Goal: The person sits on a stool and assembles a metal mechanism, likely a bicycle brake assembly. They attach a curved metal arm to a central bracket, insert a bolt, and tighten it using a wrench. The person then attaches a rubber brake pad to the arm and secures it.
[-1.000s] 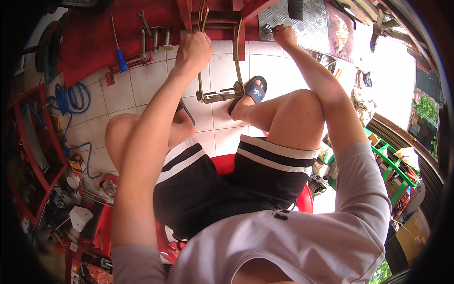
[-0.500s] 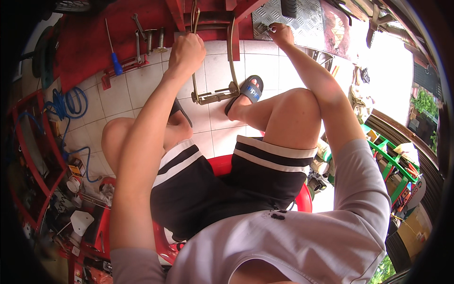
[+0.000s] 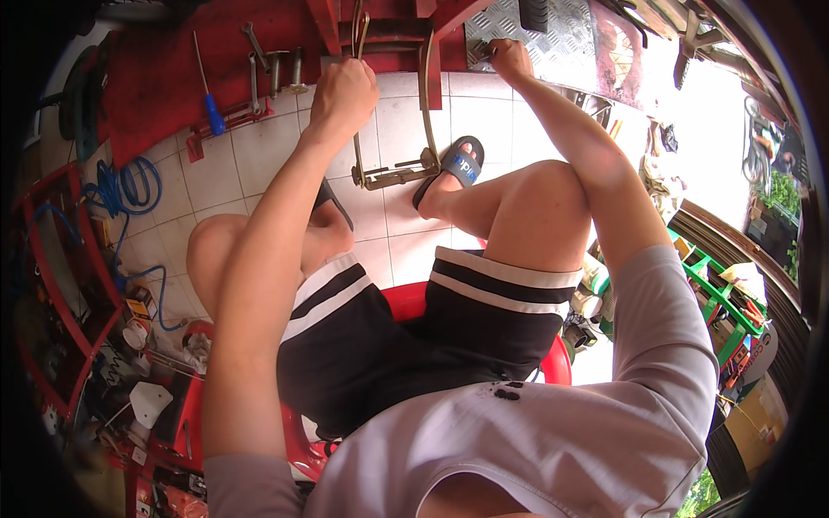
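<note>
White tiles (image 3: 406, 250) lie under the metal frame (image 3: 393, 179), lengthwise toward the person (image 3: 518, 432); left hand (image 3: 344, 97) curls nearest, at its left side, right hand (image 3: 511, 60) curls farther right; contents I cannot tell.

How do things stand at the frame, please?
Left hand closed at frame, hold unclear. Right hand at metal plate, contents unclear. Right sandal close beside frame's lower end.

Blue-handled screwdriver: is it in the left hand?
No, the blue-handled screwdriver lies off to the left of the left hand, clearly apart from it.
</note>
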